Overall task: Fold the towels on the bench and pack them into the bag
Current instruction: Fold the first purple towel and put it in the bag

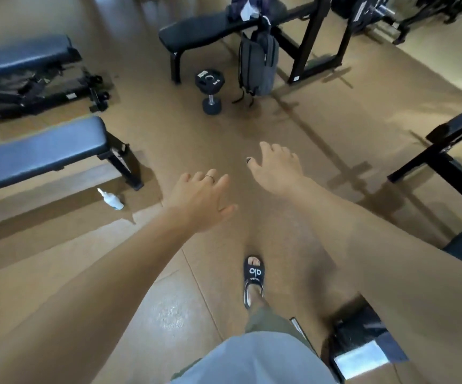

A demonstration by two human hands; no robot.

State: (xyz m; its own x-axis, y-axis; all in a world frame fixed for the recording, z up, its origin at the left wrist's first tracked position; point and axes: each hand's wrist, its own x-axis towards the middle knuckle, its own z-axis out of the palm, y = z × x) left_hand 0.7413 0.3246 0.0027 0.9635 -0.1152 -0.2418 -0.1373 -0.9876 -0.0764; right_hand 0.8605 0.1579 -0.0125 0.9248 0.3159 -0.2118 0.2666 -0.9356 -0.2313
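- Both arms reach forward over the floor [224, 128], and neither hand holds anything. The left hand [199, 200] has its grip released, fingers spread and relaxed, with a thin ring [210, 177] on one finger. The right hand [277, 167] is likewise released, fingers loose and pointing ahead.
- My reading is that the hands are held out like this because the person is walking toward the work and has not yet reached it; one sandalled foot [254, 278] is stepping forward below them.
- The towels [248, 8] appear as a dark and pale bundle at the far end of the table [196, 31], well apart from both hands. They sit at the top edge of the view and are partly cut off, so I cannot tell how many there are or whether any is folded.
- The bag [257, 65], a grey backpack, stands upright on the floor, just beside the table and seemingly leaning against its frame, probably so it is close for packing. Whether it is zipped or unzipped is hard to make out.
- A dumbbell [210, 90] stands on end on the floor near the bag, in the walking path to the table.
- A small white spray bottle [112, 199] lies on the floor by another bench [38, 153] at the left.
- The scene is slightly blurred, and the edges bend from the wide lens.
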